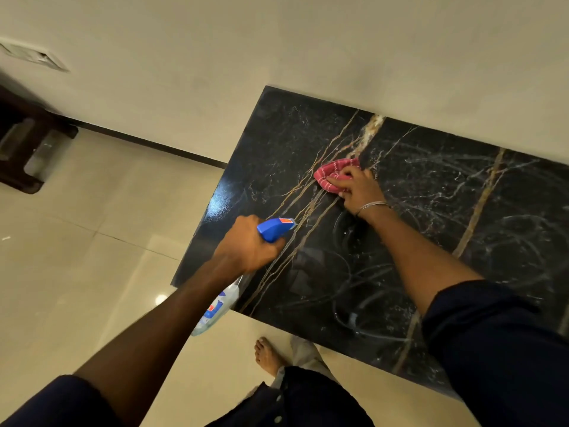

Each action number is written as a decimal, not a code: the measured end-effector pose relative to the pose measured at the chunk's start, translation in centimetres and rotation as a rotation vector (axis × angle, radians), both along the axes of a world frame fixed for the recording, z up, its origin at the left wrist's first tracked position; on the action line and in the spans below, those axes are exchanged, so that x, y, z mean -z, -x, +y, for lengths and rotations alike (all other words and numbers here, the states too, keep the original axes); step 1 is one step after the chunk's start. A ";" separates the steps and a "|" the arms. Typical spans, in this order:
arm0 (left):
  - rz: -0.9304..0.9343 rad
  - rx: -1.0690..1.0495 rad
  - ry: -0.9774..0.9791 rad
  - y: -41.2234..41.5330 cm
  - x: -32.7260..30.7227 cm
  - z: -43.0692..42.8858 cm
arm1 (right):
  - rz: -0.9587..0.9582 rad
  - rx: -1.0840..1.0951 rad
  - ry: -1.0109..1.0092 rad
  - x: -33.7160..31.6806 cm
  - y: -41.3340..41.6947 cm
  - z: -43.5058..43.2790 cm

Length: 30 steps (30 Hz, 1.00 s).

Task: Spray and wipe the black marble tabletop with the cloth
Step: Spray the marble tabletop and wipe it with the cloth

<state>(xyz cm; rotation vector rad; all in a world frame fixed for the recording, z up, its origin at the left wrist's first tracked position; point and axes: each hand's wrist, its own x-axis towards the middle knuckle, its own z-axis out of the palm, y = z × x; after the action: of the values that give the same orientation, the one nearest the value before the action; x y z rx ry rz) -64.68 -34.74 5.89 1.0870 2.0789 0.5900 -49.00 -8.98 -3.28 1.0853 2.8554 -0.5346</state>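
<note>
The black marble tabletop (415, 229), veined in gold and white, fills the right half of the view and shows wet swirl marks. My right hand (358, 189) presses a bunched red cloth (334, 174) flat on the marble near the far wall side. My left hand (249, 245) grips a spray bottle by its neck above the table's left end. Its blue trigger head (275, 228) points toward the cloth, and its clear body (220, 306) hangs below my forearm, partly hidden.
A cream wall (308, 50) runs along the table's far edge. Glossy beige floor tiles (92, 257) lie left of the table. A dark wooden piece of furniture (21, 143) stands at the far left. My bare foot (268, 355) is close to the table's near edge.
</note>
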 end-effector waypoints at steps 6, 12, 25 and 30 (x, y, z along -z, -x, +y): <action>0.002 0.011 0.037 -0.2 -0.1 -1.4 | -0.019 -0.006 0.096 -0.3 0.9 1.9; -0.025 -0.059 -0.050 -0.3 -1.1 -2.3 | 0.038 -0.081 0.097 -0.2 -0.5 -6.3; -0.033 -0.081 -0.045 0.0 -1.0 -3.9 | 0.014 -0.018 -0.036 -0.6 0.7 -6.0; -0.032 -0.099 -0.067 -0.2 -1.2 -4.1 | 0.060 -0.179 -0.082 0.1 -0.4 -12.1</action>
<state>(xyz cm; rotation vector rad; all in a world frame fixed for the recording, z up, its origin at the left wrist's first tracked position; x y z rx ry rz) -64.51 -38.85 7.07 1.0088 2.1075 0.7257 -48.63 -21.12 -3.43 0.8253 3.0112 -0.4494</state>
